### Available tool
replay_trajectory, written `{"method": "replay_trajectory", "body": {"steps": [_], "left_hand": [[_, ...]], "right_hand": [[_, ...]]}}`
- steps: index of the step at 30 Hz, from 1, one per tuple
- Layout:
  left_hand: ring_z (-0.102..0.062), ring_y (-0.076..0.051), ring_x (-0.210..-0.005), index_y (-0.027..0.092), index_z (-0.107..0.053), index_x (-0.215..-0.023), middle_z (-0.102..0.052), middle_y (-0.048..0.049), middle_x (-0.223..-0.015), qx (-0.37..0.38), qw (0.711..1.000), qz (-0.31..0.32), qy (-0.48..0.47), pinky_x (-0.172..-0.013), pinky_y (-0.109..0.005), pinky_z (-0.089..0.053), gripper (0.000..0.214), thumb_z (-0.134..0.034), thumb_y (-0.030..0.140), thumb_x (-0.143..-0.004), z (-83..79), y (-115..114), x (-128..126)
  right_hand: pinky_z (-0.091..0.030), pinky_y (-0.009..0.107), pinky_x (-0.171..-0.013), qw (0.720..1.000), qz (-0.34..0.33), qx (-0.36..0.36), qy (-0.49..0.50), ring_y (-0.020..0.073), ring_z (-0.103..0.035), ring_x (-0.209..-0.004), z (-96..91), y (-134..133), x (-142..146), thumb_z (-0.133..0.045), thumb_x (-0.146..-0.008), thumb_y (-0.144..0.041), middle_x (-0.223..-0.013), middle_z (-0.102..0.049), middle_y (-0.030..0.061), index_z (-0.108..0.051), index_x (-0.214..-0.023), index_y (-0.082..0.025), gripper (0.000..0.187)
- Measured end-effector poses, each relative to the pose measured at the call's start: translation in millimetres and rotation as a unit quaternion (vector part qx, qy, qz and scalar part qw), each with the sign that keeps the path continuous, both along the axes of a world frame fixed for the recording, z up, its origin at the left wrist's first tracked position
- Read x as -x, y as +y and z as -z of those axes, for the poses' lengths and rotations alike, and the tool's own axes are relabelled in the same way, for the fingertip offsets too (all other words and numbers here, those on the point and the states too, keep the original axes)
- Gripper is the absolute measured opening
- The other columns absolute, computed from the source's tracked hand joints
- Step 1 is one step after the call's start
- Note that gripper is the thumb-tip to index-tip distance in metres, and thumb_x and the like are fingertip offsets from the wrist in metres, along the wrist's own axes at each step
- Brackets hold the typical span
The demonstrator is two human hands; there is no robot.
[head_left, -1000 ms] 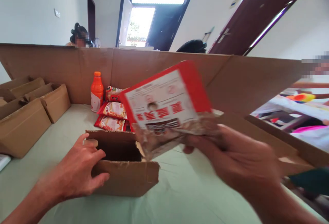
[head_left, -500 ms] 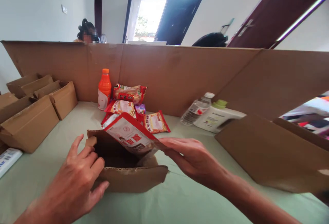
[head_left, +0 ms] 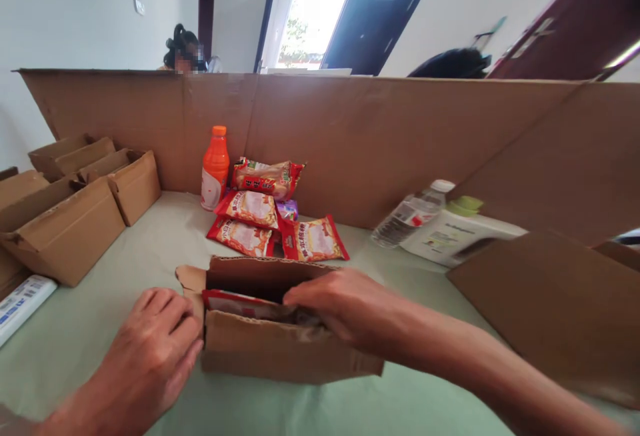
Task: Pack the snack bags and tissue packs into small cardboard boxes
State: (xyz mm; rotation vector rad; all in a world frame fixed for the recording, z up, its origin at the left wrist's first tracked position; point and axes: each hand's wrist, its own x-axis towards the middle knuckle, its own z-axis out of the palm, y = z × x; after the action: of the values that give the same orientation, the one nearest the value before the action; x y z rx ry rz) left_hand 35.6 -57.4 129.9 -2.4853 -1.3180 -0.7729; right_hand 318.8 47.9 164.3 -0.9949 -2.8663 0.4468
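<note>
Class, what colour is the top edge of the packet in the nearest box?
The packet has a red top edge, clearest in the head view.

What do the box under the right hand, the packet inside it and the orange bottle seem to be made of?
Box: matte brown corrugated cardboard, judging by its rough, layered rim.
Packet: probably thin plastic film, from its slim printed edge; mostly hidden, so its finish is unclear.
Orange bottle: likely smooth, shiny plastic, given its molded shape and cap.
</note>
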Motion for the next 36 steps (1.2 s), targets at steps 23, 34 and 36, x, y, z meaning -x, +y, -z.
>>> {"method": "replay_trajectory", "body": {"steps": [23,34,36], "left_hand": [[-0.069,-0.019,-0.093,0.027,-0.057,-0.110,-0.071,0.0007,-0.092,0.029,0.981,-0.003,-0.190,-0.112,-0.054,-0.042,0.023,-0.054,0.016,-0.090,26.3,19,-22],[-0.069,-0.016,-0.097,0.027,-0.058,-0.102,-0.070,0.0035,-0.092,0.030,0.987,0.049,-0.152,-0.121,-0.049,-0.035,0.026,-0.056,0.008,-0.085,15.5,14,-3],[-0.070,-0.017,-0.100,0.028,-0.059,-0.102,-0.071,0.0033,-0.094,0.030,0.986,0.050,-0.154,-0.121,-0.049,-0.036,0.025,-0.055,0.009,-0.086,14.2,14,4]], "right_hand": [[-0.026,0.027,-0.050,0.959,-0.031,0.040,-0.280,0.0133,-0.051,-0.049,-23.9,30,28,-0.062,-0.069,-0.008,-0.058,-0.067,0.0034,-0.073,-0.062,-0.020,0.017],[-0.041,0.029,-0.060,0.975,0.032,-0.069,-0.209,0.0217,-0.067,-0.068,-5.0,7,-5,-0.062,-0.081,-0.004,-0.070,-0.071,0.0087,-0.072,-0.070,-0.017,0.020],[-0.047,0.031,-0.067,0.987,0.019,-0.115,-0.107,0.0223,-0.068,-0.076,-2.2,0,-18,-0.059,-0.087,-0.008,-0.079,-0.073,0.0079,-0.072,-0.076,-0.019,0.020]]}}
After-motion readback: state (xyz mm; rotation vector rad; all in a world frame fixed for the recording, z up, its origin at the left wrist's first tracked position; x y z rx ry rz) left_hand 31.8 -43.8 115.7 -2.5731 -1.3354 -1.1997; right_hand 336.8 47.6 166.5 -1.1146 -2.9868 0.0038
